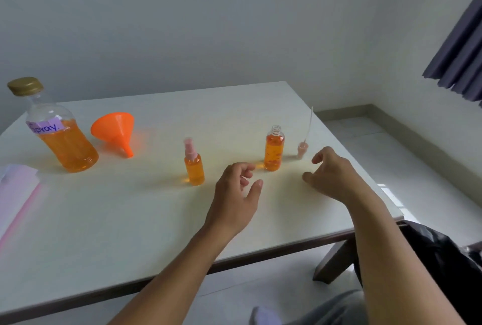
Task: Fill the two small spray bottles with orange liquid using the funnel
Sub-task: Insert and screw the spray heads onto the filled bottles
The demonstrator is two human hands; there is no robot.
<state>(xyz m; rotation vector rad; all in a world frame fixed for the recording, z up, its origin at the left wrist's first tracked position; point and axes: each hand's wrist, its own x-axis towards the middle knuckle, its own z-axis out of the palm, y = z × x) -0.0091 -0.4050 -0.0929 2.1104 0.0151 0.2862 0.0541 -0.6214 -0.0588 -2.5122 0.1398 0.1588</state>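
Note:
Two small spray bottles stand on the white table [130, 220], both holding orange liquid. The left small bottle [194, 168] wears its pink spray head. The right small bottle [273, 151] has an uncovered threaded neck. Its pink spray head with a long white tube [303, 142] stands just to its right. An orange funnel [114, 130] lies on its side at the back left, beside a large bottle labelled "Spray" [60, 131] with a gold cap, partly full of orange liquid. My left hand [236, 194] hovers open just in front of the uncapped bottle. My right hand [331, 173] hovers open near the spray head.
A white and pink paper or plastic sleeve [15, 194] lies at the table's left edge. The table's right edge [378, 186] is close to my right hand, with tiled floor beyond. A dark curtain [459, 58] hangs at the upper right. A dark bag [430, 254] sits by my right arm.

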